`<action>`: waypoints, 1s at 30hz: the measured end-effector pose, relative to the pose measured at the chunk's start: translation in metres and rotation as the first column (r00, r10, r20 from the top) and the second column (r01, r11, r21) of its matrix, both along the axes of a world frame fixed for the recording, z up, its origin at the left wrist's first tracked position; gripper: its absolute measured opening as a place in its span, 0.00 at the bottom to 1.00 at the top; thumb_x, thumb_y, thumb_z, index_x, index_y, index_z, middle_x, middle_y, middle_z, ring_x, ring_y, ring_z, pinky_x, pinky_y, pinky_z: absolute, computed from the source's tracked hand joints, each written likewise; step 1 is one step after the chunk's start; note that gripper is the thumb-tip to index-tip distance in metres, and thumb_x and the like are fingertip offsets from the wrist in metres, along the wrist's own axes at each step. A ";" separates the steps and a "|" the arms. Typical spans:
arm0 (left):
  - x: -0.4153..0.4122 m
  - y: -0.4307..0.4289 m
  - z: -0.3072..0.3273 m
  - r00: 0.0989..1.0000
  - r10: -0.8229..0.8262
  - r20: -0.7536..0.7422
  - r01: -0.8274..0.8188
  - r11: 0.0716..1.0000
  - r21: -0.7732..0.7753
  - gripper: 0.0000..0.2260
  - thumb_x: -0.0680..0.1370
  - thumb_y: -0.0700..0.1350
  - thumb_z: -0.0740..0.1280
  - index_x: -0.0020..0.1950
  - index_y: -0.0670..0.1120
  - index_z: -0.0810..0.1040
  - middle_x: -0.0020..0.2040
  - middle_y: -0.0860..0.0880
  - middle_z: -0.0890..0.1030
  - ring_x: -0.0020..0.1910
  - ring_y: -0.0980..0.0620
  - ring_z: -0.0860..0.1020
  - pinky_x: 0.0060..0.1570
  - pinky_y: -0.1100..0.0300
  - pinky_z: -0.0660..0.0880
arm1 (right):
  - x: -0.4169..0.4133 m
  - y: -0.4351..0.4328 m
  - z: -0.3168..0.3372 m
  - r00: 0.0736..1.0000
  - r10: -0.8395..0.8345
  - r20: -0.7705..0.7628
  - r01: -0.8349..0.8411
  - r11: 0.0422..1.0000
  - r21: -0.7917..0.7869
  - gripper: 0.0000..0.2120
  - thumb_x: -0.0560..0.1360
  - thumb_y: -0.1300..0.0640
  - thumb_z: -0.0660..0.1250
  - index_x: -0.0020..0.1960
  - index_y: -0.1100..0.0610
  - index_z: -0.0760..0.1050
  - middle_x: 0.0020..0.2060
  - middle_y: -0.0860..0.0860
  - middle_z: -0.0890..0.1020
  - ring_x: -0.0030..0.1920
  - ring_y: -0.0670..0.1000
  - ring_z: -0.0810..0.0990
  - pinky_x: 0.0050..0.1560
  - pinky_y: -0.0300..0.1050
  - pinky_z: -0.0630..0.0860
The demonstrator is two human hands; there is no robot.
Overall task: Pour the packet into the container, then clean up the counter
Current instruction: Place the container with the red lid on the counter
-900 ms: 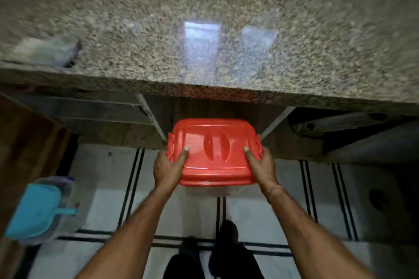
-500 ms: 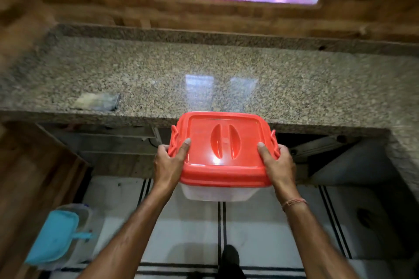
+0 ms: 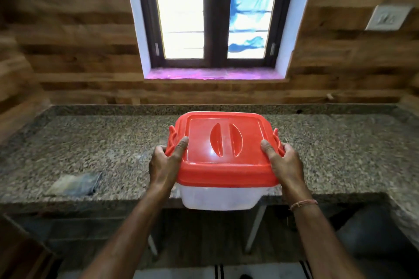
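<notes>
I hold a clear plastic container [image 3: 217, 197] with a red lid [image 3: 224, 156] in the air at the front edge of the granite counter [image 3: 340, 156]. My left hand [image 3: 166, 165] grips its left side, thumb on the lid by the red clip. Gripping the right side the same way is my right hand [image 3: 284, 163]. The lid is on. A flat, pale packet [image 3: 73, 184] lies on the counter to the left, near the front edge and apart from the container.
A window [image 3: 214, 18] sits in the wood-panelled wall behind the counter, with a purple sill below it. A white switch plate [image 3: 387, 18] is on the wall at the upper right. Open space and metal frame legs lie under the counter.
Both hands have lifted the container from below the counter up to counter height and forward. The view has tilted up from the floor to the wall and window.
</notes>
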State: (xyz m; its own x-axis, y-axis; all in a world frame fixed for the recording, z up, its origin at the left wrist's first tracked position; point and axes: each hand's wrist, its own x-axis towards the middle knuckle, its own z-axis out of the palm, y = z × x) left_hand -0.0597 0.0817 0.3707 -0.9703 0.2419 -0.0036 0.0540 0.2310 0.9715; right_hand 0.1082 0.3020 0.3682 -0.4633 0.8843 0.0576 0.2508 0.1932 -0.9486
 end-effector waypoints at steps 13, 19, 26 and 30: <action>-0.148 0.226 -0.028 0.992 -0.016 0.123 0.016 1.000 -0.002 0.27 0.77 0.62 0.69 0.63 0.41 0.71 0.49 0.44 0.81 0.42 0.48 0.83 0.29 0.60 0.78 | -0.166 0.238 -0.035 0.993 0.074 0.094 -0.068 0.995 -0.069 0.27 0.76 0.38 0.71 0.65 0.56 0.74 0.50 0.52 0.82 0.46 0.53 0.84 0.45 0.48 0.82; -0.194 0.257 -0.042 0.992 -0.008 0.128 0.025 0.992 -0.126 0.30 0.76 0.64 0.68 0.61 0.39 0.73 0.48 0.42 0.82 0.41 0.47 0.84 0.29 0.59 0.80 | -0.208 0.281 -0.061 0.968 0.168 0.188 -0.142 0.979 -0.145 0.29 0.70 0.31 0.72 0.58 0.49 0.70 0.49 0.51 0.82 0.47 0.56 0.85 0.49 0.59 0.85; -0.235 0.264 -0.050 0.983 -0.032 0.182 0.083 0.957 -0.279 0.32 0.77 0.70 0.61 0.62 0.42 0.74 0.48 0.45 0.82 0.42 0.49 0.83 0.35 0.57 0.79 | -0.242 0.294 -0.061 0.933 0.148 0.329 -0.149 0.989 -0.020 0.30 0.78 0.34 0.65 0.68 0.56 0.72 0.56 0.55 0.83 0.49 0.55 0.82 0.48 0.47 0.79; -0.241 0.271 -0.054 0.986 0.020 0.164 0.032 0.951 -0.307 0.30 0.82 0.67 0.54 0.50 0.40 0.78 0.42 0.44 0.83 0.36 0.49 0.81 0.28 0.62 0.71 | -0.248 0.294 -0.064 0.901 0.076 0.428 -0.128 0.987 0.095 0.31 0.79 0.32 0.60 0.68 0.57 0.73 0.53 0.56 0.84 0.48 0.58 0.83 0.48 0.52 0.82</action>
State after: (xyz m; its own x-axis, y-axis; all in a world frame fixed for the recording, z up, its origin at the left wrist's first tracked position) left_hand -0.3003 0.3529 0.3163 -0.9487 0.2094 -0.2369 -0.0971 0.5202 0.8485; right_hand -0.1401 0.5963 0.3041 -0.5548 0.8296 -0.0625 0.5948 0.3430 -0.7271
